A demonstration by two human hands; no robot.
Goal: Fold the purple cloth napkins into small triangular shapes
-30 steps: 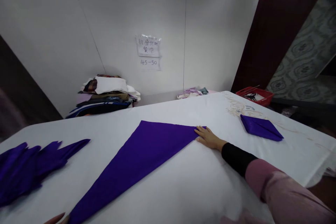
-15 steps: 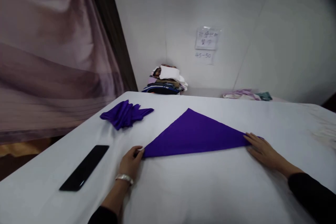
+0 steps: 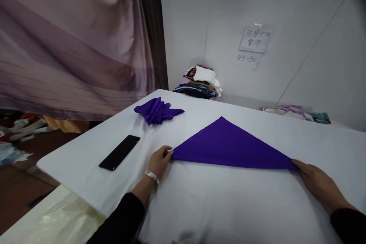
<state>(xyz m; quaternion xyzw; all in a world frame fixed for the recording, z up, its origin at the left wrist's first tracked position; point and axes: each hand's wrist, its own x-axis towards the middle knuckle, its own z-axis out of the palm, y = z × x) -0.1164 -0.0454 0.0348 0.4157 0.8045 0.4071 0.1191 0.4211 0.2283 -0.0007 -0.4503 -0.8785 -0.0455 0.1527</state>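
Observation:
A purple cloth napkin [image 3: 228,146], folded into a triangle, lies flat on the white-covered table with its peak pointing away from me. My left hand [image 3: 160,162], a silver bracelet at its wrist, pinches the left corner between thumb and fingers. At the opposite corner, my right hand [image 3: 320,183] has its fingers closed over the tip; its thumb is hidden. Farther back on the left sits a second purple napkin [image 3: 157,111], gathered into pleats and touched by neither hand.
A black phone [image 3: 120,152] lies left of my left hand. Behind the white table [image 3: 228,202] stand a pile of folded clothes [image 3: 200,82] and more cloths [image 3: 297,112]. A paper sign [image 3: 254,40] hangs on the wall; a curtain [image 3: 77,42] covers the left side.
My view has turned left and tilted, so the scene sits farther right. My right hand's fingers, spread flat on the napkin before, are now drawn together at its corner. The left hand keeps its corner.

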